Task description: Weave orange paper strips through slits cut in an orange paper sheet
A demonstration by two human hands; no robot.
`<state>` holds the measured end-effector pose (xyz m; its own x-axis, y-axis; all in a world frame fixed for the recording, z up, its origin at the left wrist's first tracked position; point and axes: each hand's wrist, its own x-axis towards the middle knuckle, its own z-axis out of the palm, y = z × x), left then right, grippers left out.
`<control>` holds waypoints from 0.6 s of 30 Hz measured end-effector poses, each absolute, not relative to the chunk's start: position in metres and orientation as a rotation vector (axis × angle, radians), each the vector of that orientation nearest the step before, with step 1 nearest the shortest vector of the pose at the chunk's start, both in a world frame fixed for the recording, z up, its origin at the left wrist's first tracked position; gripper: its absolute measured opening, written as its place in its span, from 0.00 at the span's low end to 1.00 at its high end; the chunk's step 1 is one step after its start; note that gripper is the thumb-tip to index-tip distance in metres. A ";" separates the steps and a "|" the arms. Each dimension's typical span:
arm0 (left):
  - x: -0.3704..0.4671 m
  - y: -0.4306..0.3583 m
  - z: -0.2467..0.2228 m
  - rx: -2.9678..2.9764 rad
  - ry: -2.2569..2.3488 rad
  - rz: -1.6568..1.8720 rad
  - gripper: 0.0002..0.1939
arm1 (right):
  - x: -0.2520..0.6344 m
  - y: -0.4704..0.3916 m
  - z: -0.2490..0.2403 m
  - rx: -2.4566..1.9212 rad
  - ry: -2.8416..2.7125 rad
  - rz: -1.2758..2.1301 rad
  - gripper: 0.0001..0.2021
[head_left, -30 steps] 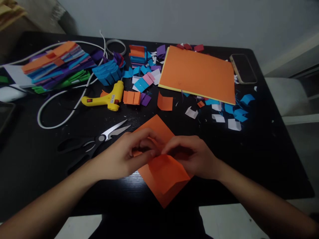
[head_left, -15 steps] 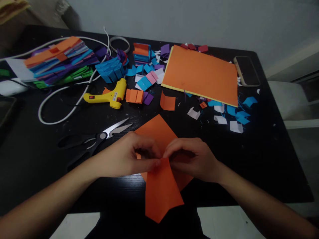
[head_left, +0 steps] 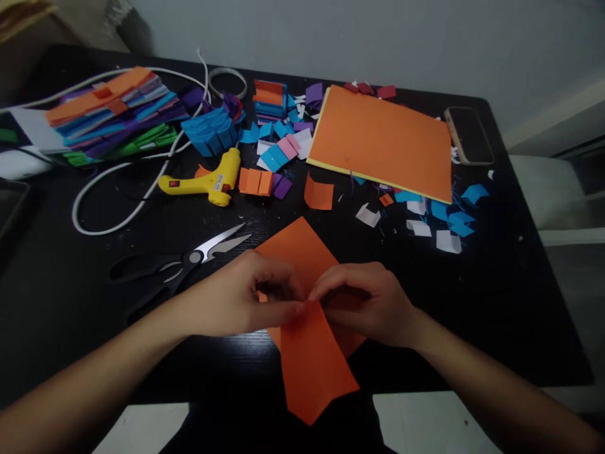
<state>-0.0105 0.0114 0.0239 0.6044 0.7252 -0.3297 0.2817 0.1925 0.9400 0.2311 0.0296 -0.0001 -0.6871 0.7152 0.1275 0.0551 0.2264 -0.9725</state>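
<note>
Between my two hands hangs a folded piece of orange paper, its lower end reaching past the table's front edge. My left hand is closed, thumb and fingers pinching the paper's top. From the other side my right hand pinches the same top edge, its fingertips almost touching the left ones. Beneath both hands an orange sheet lies on the table, partly covered by them. Open scissors with black handles rest left of my left hand.
A yellow glue gun lies behind the scissors, near a white cable. Folded paper bundles fill the back left. A stack of orange sheets, a phone and blue and white scraps are at the right on the black table.
The lower end of the hanging orange paper has swung slightly to the right. Both hands keep their pinch in nearly the same place.
</note>
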 end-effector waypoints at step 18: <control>-0.003 0.008 0.019 1.359 0.930 0.358 0.04 | 0.228 0.029 -0.006 -0.610 -1.921 1.475 0.07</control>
<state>-0.0032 0.0077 0.0192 0.6105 0.7068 -0.3574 0.2849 0.2250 0.9318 0.2278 0.0288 -0.0065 -0.6923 0.6928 0.2019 -0.0163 0.2646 -0.9642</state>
